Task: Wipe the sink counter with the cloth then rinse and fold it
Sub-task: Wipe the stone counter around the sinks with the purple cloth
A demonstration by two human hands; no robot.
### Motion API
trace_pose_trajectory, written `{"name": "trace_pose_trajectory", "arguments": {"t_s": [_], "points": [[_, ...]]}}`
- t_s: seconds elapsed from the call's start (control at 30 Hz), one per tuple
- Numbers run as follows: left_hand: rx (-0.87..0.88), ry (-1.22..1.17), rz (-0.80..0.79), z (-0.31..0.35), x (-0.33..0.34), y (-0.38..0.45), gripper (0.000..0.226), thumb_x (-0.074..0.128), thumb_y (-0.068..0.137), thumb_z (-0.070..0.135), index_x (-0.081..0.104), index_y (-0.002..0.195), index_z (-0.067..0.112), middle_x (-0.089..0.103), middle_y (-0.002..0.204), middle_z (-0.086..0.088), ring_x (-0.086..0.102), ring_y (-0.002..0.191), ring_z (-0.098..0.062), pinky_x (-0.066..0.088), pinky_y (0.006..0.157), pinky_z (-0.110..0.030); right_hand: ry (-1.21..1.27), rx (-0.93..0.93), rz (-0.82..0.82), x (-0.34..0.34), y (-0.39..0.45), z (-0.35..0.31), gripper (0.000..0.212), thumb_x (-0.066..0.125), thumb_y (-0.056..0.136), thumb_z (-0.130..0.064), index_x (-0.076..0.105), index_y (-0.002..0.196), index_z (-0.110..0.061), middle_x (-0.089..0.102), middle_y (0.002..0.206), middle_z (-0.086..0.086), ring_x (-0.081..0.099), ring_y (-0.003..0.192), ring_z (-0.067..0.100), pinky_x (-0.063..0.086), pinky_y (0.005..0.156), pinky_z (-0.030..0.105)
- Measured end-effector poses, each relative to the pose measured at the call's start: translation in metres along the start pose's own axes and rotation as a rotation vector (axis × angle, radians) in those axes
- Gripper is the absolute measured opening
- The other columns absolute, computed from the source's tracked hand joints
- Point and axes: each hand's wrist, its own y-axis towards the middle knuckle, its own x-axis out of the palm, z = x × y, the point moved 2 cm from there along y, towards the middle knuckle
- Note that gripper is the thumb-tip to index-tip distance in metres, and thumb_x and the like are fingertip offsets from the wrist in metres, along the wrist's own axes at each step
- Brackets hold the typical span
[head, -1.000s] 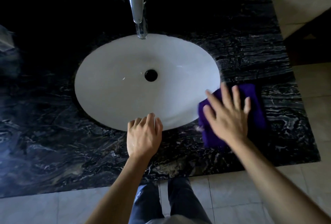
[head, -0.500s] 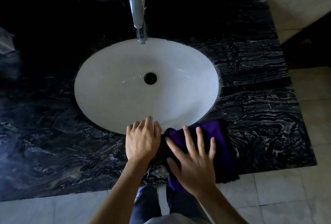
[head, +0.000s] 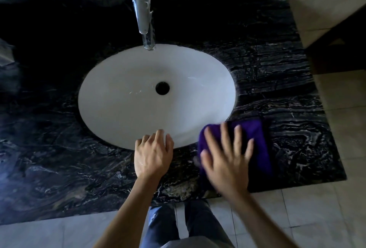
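While the right hand (head: pixel 227 160) is pressing flat on the purple cloth (head: pixel 255 140) with its fingers spread wide, the cloth is lying on the black marble counter (head: pixel 59 168) at the lower right of the frame, just beside the near right rim of the white oval sink (head: pixel 122 93). Most of the cloth is showing beyond the fingertips and to the right of the hand, with a narrower strip peeking out on the left by the thumb; its upper left corner is sitting right at the sink's edge. Motion blur is softening this hand's outline. At lower centre, the left hand (head: pixel 152 154) is resting at the sink's front rim, fingers loosely bent over the edge and holding nothing, near the cloth but not touching it. At top centre a chrome faucet (head: pixel 143 15) is reaching over the basin, above the dark drain (head: pixel 162 88). Pale floor tiles (head: pixel 297 214) and the person's blue trousers (head: pixel 168 226) are filling the bottom edge.
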Motion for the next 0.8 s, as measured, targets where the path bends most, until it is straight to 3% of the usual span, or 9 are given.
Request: {"name": "trace_pose_trajectory", "arguments": {"t_s": [0.1, 0.2, 0.33, 0.43, 0.57, 0.8], "points": [[-0.011, -0.008, 0.02, -0.001, 0.0, -0.001, 0.042, 0.027, 0.1, 0.043, 0.062, 0.097, 0.019, 0.073, 0.081, -0.004, 0.065, 0.082, -0.03, 0.046, 0.079, -0.042, 0.042, -0.215, -0.029, 0.005, -0.042, -0.018, 0.063, 0.052, 0.096, -0.055, 0.037, 0.154, -0.041, 0.035, 0.164, 0.004, 0.028, 0.152, 0.04, 0.021, 0.115, 0.071], [-0.024, -0.017, 0.045, -0.002, -0.002, -0.003, 0.043, 0.027, 0.099, 0.042, 0.062, 0.096, 0.018, 0.072, 0.079, -0.003, 0.064, 0.08, -0.03, 0.046, 0.078, -0.041, 0.027, -0.275, -0.036, 0.001, -0.008, 0.015, 0.06, 0.048, 0.096, -0.055, 0.038, 0.154, -0.042, 0.036, 0.164, 0.001, 0.032, 0.151, 0.036, 0.022, 0.117, 0.067], [-0.022, -0.018, 0.064, -0.002, -0.003, -0.003, 0.042, 0.028, 0.098, 0.041, 0.062, 0.091, 0.018, 0.07, 0.074, -0.003, 0.062, 0.075, -0.029, 0.045, 0.075, -0.04, -0.041, 0.054, -0.042, -0.008, 0.089, 0.102, 0.061, 0.033, 0.096, -0.059, 0.031, 0.155, -0.042, 0.028, 0.167, 0.002, 0.023, 0.154, 0.035, 0.019, 0.118, 0.066], [-0.009, -0.016, 0.078, -0.001, -0.003, -0.003, 0.04, 0.029, 0.098, 0.039, 0.061, 0.085, 0.017, 0.067, 0.07, -0.002, 0.061, 0.071, -0.028, 0.046, 0.071, -0.039, 0.019, 0.188, -0.068, -0.016, 0.132, 0.134, 0.065, 0.028, 0.094, -0.061, 0.025, 0.156, -0.043, 0.021, 0.17, 0.002, 0.014, 0.156, 0.034, 0.016, 0.117, 0.07], [-0.006, 0.008, 0.073, -0.001, -0.001, -0.003, 0.037, 0.033, 0.097, 0.035, 0.061, 0.081, 0.017, 0.067, 0.069, -0.001, 0.059, 0.067, -0.027, 0.046, 0.068, -0.038, 0.007, 0.191, -0.024, -0.015, 0.093, 0.091, 0.066, 0.038, 0.094, -0.054, 0.029, 0.157, -0.036, 0.027, 0.167, 0.007, 0.019, 0.154, 0.039, 0.016, 0.117, 0.071], [-0.01, 0.03, 0.087, -0.003, 0.002, -0.001, 0.031, 0.039, 0.093, 0.03, 0.06, 0.075, 0.016, 0.065, 0.066, -0.002, 0.058, 0.064, -0.029, 0.044, 0.064, -0.038, 0.017, -0.192, -0.04, 0.005, -0.046, 0.007, 0.065, 0.053, 0.093, -0.055, 0.038, 0.154, -0.039, 0.032, 0.165, 0.003, 0.028, 0.152, 0.04, 0.021, 0.116, 0.07]]}}
